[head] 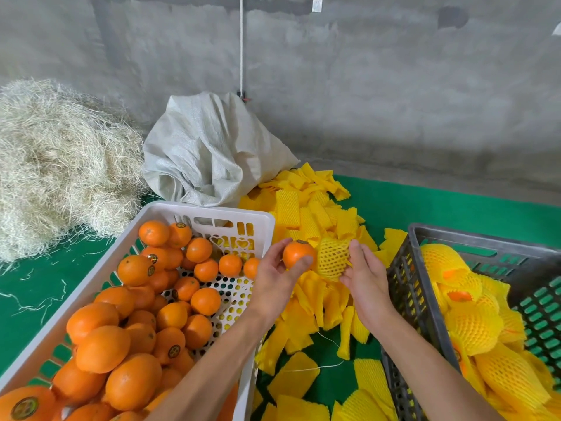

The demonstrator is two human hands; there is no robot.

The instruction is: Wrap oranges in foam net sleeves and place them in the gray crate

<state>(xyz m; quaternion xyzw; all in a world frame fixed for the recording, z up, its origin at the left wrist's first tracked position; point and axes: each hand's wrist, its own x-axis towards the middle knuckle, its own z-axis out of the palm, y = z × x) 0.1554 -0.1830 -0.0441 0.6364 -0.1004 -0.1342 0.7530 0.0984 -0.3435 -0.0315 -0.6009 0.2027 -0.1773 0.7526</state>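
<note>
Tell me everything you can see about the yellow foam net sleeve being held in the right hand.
The yellow foam net sleeve is a soft mesh tube with diamond-shaped holes, stretched open into a rounded pocket. The right hand grips it with curled fingers, its mouth turned toward the bare round orange that the left hand holds right beside it. The orange is not yet inside. The sleeve hangs above the pile of flat yellow foam sleeves on the green mat, between the white plastic crate and the gray plastic crate.

I see the lane between the white crate and the gray crate littered with loose foam net sleeves. Wrapped oranges fill the gray crate's near side; its far right floor stays bare.
</note>
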